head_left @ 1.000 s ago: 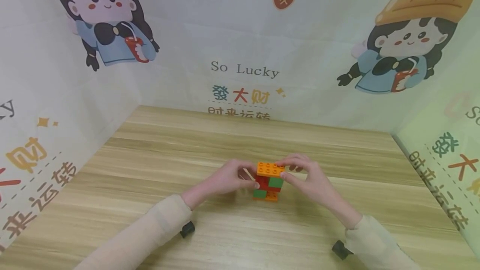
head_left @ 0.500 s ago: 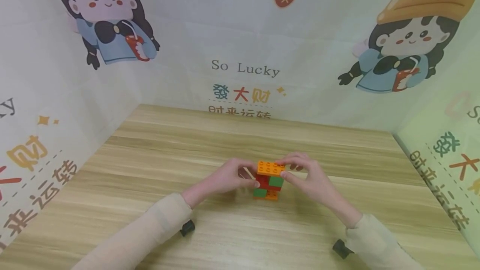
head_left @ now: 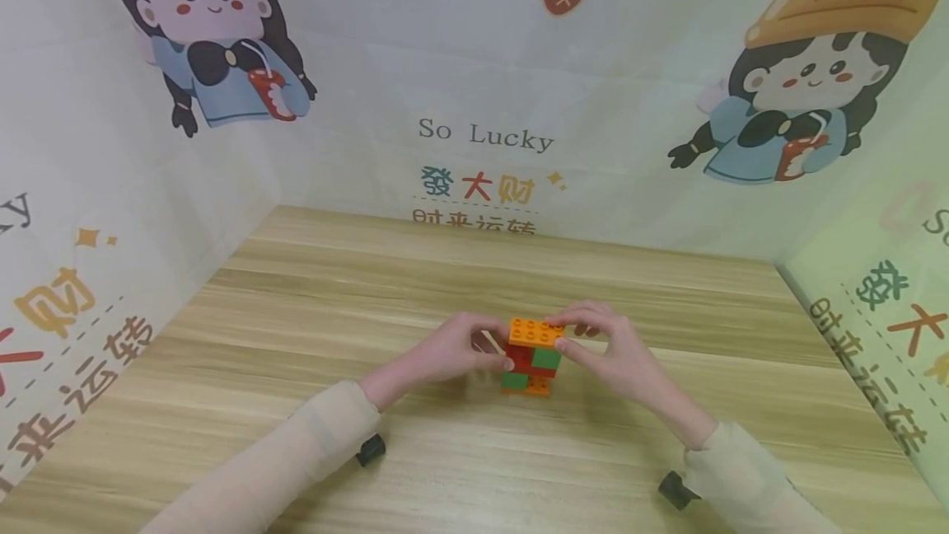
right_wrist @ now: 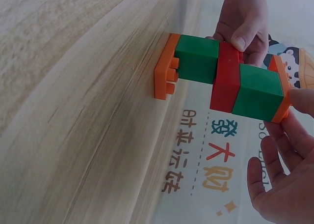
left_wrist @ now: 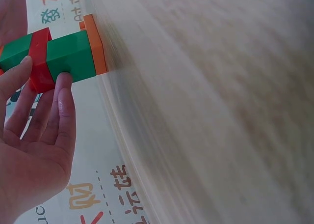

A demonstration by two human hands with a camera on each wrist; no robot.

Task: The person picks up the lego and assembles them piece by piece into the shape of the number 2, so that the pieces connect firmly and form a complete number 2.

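A stack of toy building bricks stands upright on the table. Its bottom is an orange plate (right_wrist: 163,69) with studs showing, then a green brick (right_wrist: 197,59), a red brick (right_wrist: 225,81), a second green brick (right_wrist: 257,92) and, on top, another orange plate (head_left: 528,331). The two green bricks sit offset to opposite sides. My left hand (head_left: 458,348) holds the stack around its middle, thumb at the red brick. From the right, my right hand (head_left: 615,348) pinches the end of the top orange plate between thumb and fingers; its other fingers are loosely bent.
The wood-grain table (head_left: 356,270) surrounds the stack. Printed cloth (head_left: 474,48) with cartoon figures and lettering hangs along its back and sides. Black wrist-worn pieces (head_left: 371,451) stick out below both beige sleeves.
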